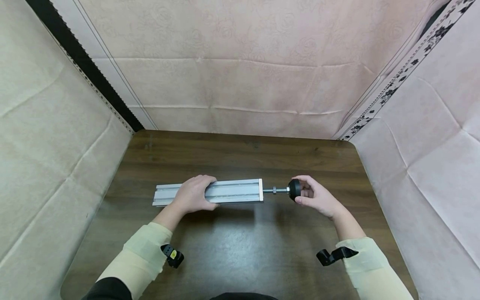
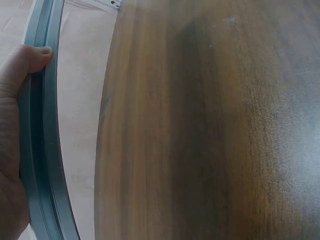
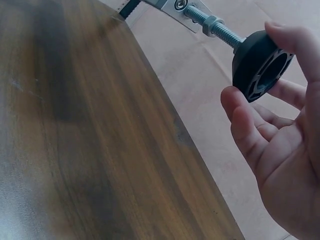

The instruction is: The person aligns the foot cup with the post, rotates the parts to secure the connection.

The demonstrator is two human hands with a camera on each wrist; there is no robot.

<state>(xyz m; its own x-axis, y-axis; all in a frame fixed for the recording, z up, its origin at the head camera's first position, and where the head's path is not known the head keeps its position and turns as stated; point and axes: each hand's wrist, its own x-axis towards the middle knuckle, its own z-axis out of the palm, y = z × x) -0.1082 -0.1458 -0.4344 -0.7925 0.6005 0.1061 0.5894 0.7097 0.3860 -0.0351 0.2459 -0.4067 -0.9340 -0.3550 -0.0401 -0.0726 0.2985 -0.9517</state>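
Observation:
A silver aluminium profile (image 1: 234, 191) with lengthwise grooves lies sideways across the head view, held above the table. My left hand (image 1: 193, 193) grips it around its left half; in the left wrist view the thumb (image 2: 42, 51) lies on the grooved bar. From the end plate (image 1: 261, 190) at its right end sticks out a threaded rod (image 3: 225, 36) with a hex nut (image 3: 212, 26) on it. A round black levelling foot (image 3: 255, 65) sits on the rod's outer end. My right hand (image 1: 316, 196) holds this foot by its rim between thumb and fingers.
Below is a brown wood-grain table (image 1: 232, 246) with rounded far corners. Pale cloth curtains (image 1: 240, 83) hang behind it and on both sides. Each forearm wears a small black wrist camera (image 1: 175, 257) over a light sleeve.

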